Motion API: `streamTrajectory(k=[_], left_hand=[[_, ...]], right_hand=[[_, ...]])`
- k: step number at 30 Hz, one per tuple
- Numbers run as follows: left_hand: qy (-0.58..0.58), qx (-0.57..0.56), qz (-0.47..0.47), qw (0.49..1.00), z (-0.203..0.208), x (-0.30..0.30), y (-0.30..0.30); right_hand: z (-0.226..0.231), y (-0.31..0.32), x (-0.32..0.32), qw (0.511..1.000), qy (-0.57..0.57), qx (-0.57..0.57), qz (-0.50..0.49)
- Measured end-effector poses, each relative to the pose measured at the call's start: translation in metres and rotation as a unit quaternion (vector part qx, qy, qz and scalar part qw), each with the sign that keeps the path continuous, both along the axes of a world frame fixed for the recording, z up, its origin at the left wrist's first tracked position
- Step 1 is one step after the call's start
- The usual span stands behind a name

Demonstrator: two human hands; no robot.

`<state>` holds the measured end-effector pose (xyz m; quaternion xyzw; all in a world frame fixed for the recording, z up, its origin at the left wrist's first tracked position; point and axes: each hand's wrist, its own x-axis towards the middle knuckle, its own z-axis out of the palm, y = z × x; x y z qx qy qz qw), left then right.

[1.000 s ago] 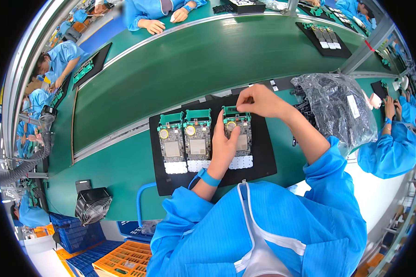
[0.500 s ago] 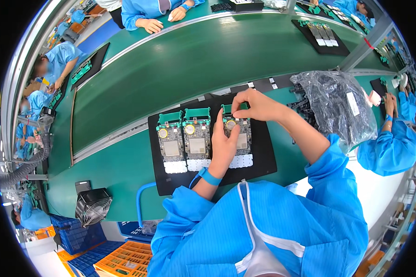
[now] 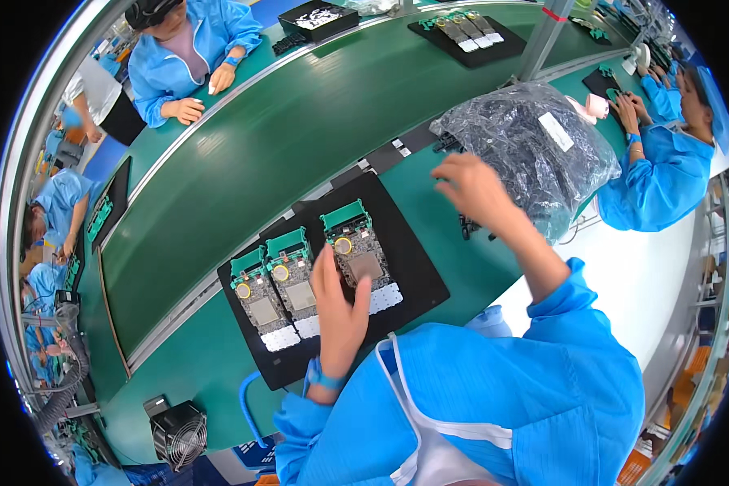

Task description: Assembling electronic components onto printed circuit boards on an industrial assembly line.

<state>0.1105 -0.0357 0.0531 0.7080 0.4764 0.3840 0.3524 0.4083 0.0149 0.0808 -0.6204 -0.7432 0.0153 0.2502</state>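
Observation:
Three circuit boards lie on a black mat [image 3: 417, 296], each with a green plastic bracket at its far end, a round yellow-ringed part, a square metal shield and a white near end. My left hand [image 3: 340, 316] is open beside the rightmost board [image 3: 373, 247], thumb and fingers apart, partly covering its left edge and the middle board [image 3: 293, 279]. The leftmost board [image 3: 259, 304] lies apart from my hands. My right hand [image 3: 474, 188] is raised off the mat near small black parts [image 3: 466, 228] and a clear plastic bag [image 3: 535, 138]. Its fingers are apart, with nothing visible in them.
A green conveyor belt [image 3: 300, 121] runs beyond the mat, carrying another black mat with boards [image 3: 467, 36]. A small fan [image 3: 180, 436] stands at the lower left. Co-workers in blue sit across the belt [image 3: 190, 61], at left, and at right [image 3: 660, 174].
My right hand has left the rightmost board's green bracket and moved right toward the bag. My left hand has drawn back slightly from the board. The whole view has turned and shifted.

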Motion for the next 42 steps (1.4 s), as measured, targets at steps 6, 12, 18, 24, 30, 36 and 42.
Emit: streamTrajectory(k=[6, 12, 18, 24, 30, 36, 42], left_hand=[[0.198, 0.153, 0.144, 0.957, -0.008, -0.043, 0.003], [0.229, 0.159, 0.088, 0.956, -0.007, -0.011, -0.002], [0.206, 0.142, 0.138, 0.958, -0.017, -0.027, 0.006], [0.093, 0.053, 0.102, 0.989, -0.002, -0.02, 0.007], [0.044, 0.064, 0.128, 0.989, -0.036, -0.041, 0.018], [-0.092, -0.032, 0.104, 0.99, -0.049, -0.038, 0.044], [-0.151, 0.013, 0.121, 0.981, -0.046, -0.039, 0.064]], right_hand=[[-0.021, 0.011, 0.04, 0.993, -0.084, -0.02, -0.076], [-0.04, 0.021, 0.006, 0.997, -0.053, -0.004, -0.055], [-0.026, 0.007, 0.004, 0.996, -0.021, -0.067, -0.046], [-0.03, 0.052, 0.002, 0.989, -0.133, 0.025, -0.063], [-0.038, 0.037, 0.02, 0.998, -0.028, 0.035, -0.037], [-0.03, 0.047, 0.006, 0.992, 0.05, 0.117, -0.01], [0.018, 0.071, -0.109, 0.967, 0.202, 0.025, 0.152]])
